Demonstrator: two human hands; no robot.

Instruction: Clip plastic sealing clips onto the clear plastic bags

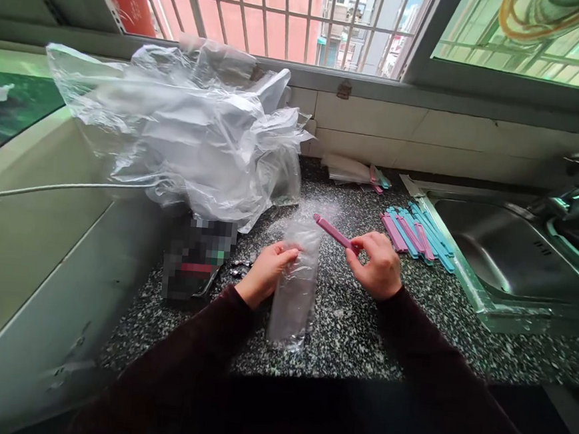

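My left hand (269,272) is closed on a narrow clear plastic bag (292,304), thumb on top, near its upper part. The bag hangs down over the speckled counter. In my right hand (378,264), a pink bag sealing clip (334,232) is pinched at one end between thumb and fingers. Its free end points up and left, close above the top of the bag. A pile of pink and blue sealing clips (418,234) lies to the right of my right hand, beside the sink.
A big heap of crumpled clear plastic bags (201,130) stands at the back left. Flat bags with clips (353,172) lie by the wall. A steel sink (464,284) is on the right. A pixelated dark object (198,263) sits left of my left hand. A white cable (61,192) crosses the left.
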